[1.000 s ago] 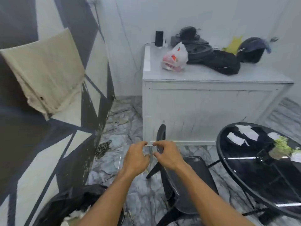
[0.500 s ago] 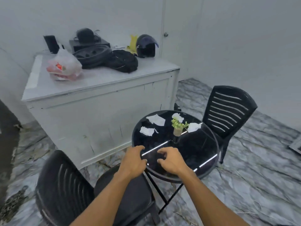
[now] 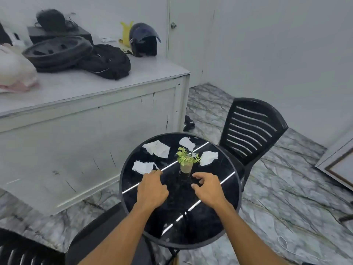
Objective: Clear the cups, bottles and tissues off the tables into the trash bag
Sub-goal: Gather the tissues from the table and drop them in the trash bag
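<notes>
Several crumpled white tissues lie on a round black glass table (image 3: 214, 222): one near left (image 3: 142, 167), one far left (image 3: 157, 148), one at the back (image 3: 187, 143), one on the right (image 3: 208, 158). A small glass pot with a green plant (image 3: 186, 162) stands in the middle. My left hand (image 3: 151, 190) hovers over the table, its fingertips touching the near left tissue, holding nothing. My right hand (image 3: 208, 188) is open just in front of the pot, fingers curled and apart. No trash bag is in view.
A black slatted chair (image 3: 250, 129) stands behind the table on the right, another chair (image 3: 99, 240) at my lower left. A long white counter (image 3: 91, 111) on the left carries a backpack (image 3: 107, 61), a helmet (image 3: 144, 40) and a plastic bag (image 3: 13, 71).
The view swung right from the trash bag corner to the round table and closed in. Both hands came apart and reached over the tabletop, the left one reaching the near left tissue.
</notes>
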`<state>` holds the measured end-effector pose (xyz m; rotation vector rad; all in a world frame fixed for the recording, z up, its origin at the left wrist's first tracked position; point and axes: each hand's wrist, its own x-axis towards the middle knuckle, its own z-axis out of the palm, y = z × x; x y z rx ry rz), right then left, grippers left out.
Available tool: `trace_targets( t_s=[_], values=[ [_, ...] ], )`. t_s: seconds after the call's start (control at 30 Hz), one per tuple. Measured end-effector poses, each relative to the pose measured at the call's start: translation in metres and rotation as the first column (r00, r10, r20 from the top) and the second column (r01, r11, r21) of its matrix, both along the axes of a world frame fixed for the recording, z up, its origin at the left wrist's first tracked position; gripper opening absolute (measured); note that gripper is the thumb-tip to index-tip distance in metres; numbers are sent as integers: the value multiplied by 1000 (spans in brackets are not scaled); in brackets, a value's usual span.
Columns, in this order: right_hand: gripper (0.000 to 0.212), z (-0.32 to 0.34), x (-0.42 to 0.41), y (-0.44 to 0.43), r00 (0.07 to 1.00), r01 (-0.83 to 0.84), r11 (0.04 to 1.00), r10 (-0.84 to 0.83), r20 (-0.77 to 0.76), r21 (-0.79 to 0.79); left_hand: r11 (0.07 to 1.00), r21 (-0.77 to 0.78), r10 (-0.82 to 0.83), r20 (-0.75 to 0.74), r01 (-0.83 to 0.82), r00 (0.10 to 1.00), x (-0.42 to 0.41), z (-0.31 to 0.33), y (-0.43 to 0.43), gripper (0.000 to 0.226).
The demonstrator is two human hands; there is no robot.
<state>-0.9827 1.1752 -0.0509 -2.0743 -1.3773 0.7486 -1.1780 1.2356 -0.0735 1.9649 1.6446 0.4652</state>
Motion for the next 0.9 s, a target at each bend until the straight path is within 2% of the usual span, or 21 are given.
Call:
trace_targets(
  t_s=[0.17, 0.27, 0.37, 0.53, 0.6, 0.67, 0.73, 0.77, 0.8, 0.87, 0.9],
  values=[
    [40, -15, 40, 73, 999, 22, 998, -20, 34, -56, 995, -88, 48, -36, -51, 998, 16, -36, 69, 47],
    [39, -28, 54, 113, 999, -20, 997, 24, 49, -72, 992, -106, 64, -59, -70, 996, 24, -50, 101, 35],
    [38, -38, 65, 147, 997, -32, 998, 36, 63, -60, 988, -120, 84, -79, -93, 993, 31, -62, 127, 45],
    [21, -60, 89, 181, 981, 193, 978, -192, -20, 73, 973, -160, 134, -205, -169, 969, 33, -84, 156, 55],
    [22, -72, 102, 189, 979, 206, 978, -206, -4, 17, 962, -182, 144, -301, -205, 943, 34, -94, 162, 58],
    [30, -88, 118, 199, 982, 188, 973, -186, 27, -133, 935, -222, 186, -358, -277, 915, 35, -104, 165, 57],
    [45, -106, 131, 207, 986, 166, 943, -153, 68, -290, 915, -243, 227, -350, -322, 909, 39, -112, 168, 45],
    [52, -114, 135, 211, 989, 140, 929, -116, 92, -342, 922, -224, 231, -338, -316, 912, 42, -114, 170, 30],
    [57, -121, 139, 214, 991, 109, 927, -73, 115, -360, 932, -209, 219, -327, -296, 919, 45, -116, 172, 14],
    [54, -130, 146, 222, 989, 82, 944, -37, 146, -320, 933, -182, 261, -256, -312, 931, 52, -117, 175, 28],
    [47, -128, 147, 227, 991, 95, 950, -61, 123, -297, 917, -181, 320, -198, -355, 927, 56, -113, 178, 27]
  ],
)
